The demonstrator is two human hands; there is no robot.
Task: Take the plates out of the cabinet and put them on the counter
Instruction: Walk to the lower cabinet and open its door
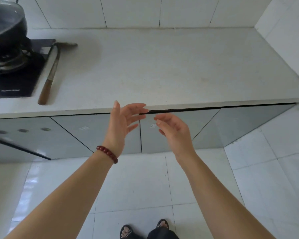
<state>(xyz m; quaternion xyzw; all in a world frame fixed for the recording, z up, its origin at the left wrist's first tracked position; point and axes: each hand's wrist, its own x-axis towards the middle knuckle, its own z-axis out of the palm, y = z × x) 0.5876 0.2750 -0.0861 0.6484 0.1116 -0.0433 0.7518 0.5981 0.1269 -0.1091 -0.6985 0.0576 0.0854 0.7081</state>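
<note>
A pale stone counter (162, 66) runs across the view above grey cabinet doors (93, 133). All the doors in front of me look closed, so no plates are visible. My left hand (123, 123), with a red bead bracelet on the wrist, is raised in front of the counter's front edge, fingers spread and empty. My right hand (173, 130) hovers just right of it, before the seam between the two middle doors, fingers loosely curled and empty. Neither hand touches a door.
A black gas hob (16, 78) with a lidded dark wok (5, 28) sits at the counter's left end. A wooden-handled spatula (50, 76) lies beside it. White tiled walls close the back and right. A dark panel edge (21, 147) juts out low left.
</note>
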